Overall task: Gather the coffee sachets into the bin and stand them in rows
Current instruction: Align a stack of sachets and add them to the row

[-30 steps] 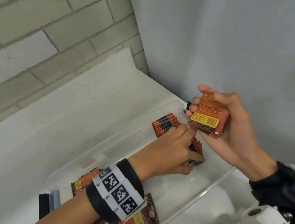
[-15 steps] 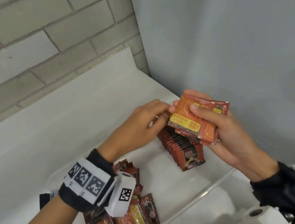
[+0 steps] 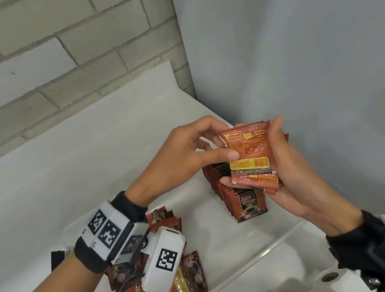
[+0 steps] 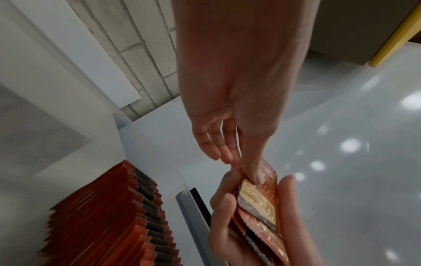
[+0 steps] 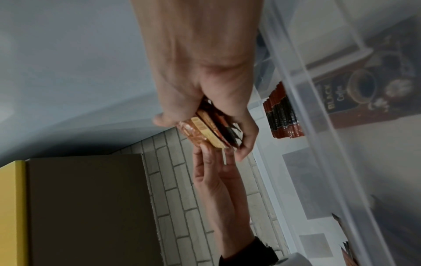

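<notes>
My right hand (image 3: 279, 158) grips a small stack of red-orange coffee sachets (image 3: 249, 155) above the clear plastic bin (image 3: 263, 254). My left hand (image 3: 202, 149) pinches the top sachet of that stack at its left edge, thumb on its face. Under both hands a row of sachets (image 3: 238, 196) stands upright at the bin's right end, its front one reading D2X Black Coffee. A loose pile of sachets (image 3: 177, 289) lies at the bin's left end, partly hidden by my left wrist. In the left wrist view the standing row (image 4: 109, 216) and the held stack (image 4: 259, 203) show.
The bin sits on a white counter (image 3: 67, 178) in a corner, with a brick wall (image 3: 50, 54) behind and a grey wall (image 3: 297, 56) close on the right. A dark flat object (image 3: 57, 258) lies left of the bin. A white roll (image 3: 331, 279) is at the lower right.
My left hand rose from the standing row in the bin to the stack in my right hand and now pinches its top sachet. The stack turned more upright.
</notes>
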`<action>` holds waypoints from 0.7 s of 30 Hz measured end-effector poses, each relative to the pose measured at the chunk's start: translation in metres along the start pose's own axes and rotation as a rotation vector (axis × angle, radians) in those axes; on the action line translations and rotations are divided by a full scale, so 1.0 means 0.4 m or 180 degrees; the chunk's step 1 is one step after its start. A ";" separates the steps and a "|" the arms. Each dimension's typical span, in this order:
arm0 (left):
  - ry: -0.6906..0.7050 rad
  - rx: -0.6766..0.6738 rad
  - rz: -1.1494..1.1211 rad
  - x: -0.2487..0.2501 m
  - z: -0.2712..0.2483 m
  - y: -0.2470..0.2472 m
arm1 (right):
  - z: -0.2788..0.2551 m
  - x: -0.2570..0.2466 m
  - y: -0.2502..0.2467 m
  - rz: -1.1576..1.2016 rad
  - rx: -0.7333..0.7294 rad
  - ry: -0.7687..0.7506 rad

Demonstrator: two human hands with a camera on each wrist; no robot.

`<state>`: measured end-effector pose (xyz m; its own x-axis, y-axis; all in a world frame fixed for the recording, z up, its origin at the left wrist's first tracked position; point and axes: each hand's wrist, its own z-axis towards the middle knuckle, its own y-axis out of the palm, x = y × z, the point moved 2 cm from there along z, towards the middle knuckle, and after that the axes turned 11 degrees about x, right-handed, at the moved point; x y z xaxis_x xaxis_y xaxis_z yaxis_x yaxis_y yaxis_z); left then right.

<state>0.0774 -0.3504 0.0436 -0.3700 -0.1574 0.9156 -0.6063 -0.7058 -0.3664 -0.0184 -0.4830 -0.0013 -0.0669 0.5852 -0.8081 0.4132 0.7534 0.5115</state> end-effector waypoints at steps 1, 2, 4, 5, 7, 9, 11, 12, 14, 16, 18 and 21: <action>0.0046 0.0024 -0.0058 -0.001 0.001 -0.003 | 0.001 0.000 0.003 -0.0003 -0.0054 0.0052; 0.0103 0.0051 -0.0106 -0.002 0.002 -0.007 | 0.004 0.002 0.004 0.0031 -0.0075 0.0099; 0.0251 0.0073 -0.0164 0.000 0.001 -0.015 | 0.010 0.006 -0.003 0.0186 -0.0070 0.0201; 0.0350 0.0064 -0.0187 0.003 0.000 -0.018 | 0.011 0.006 -0.006 0.0253 -0.0066 0.0233; 0.0544 0.0031 -0.0234 0.004 -0.004 -0.021 | 0.007 0.008 -0.007 0.0300 -0.0132 0.0294; 0.0621 0.0025 -0.0270 -0.002 -0.006 -0.022 | -0.001 0.006 -0.002 0.0304 -0.0295 0.0364; 0.0628 0.0017 -0.0233 -0.010 -0.005 -0.025 | -0.006 0.003 -0.001 0.0291 -0.0400 0.0394; 0.0628 0.0011 -0.0190 -0.013 -0.005 -0.027 | -0.007 0.003 -0.001 0.0255 -0.0392 0.0395; 0.0616 0.0023 -0.0099 -0.017 -0.005 -0.030 | -0.006 0.002 -0.006 0.0214 -0.0333 0.0361; 0.0583 0.0059 -0.0035 -0.018 -0.008 -0.033 | -0.004 0.002 -0.008 0.0221 -0.0285 0.0298; 0.0478 0.0089 -0.0028 -0.017 -0.012 -0.032 | -0.004 0.000 -0.007 0.0226 -0.0240 0.0216; 0.0241 0.0153 -0.0106 -0.015 -0.017 -0.030 | -0.005 -0.005 -0.005 0.0232 -0.0172 0.0057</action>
<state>0.0822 -0.3364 0.0415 -0.4033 -0.0820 0.9114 -0.5855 -0.7423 -0.3258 -0.0211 -0.4851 0.0001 -0.0549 0.6441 -0.7629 0.3680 0.7234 0.5842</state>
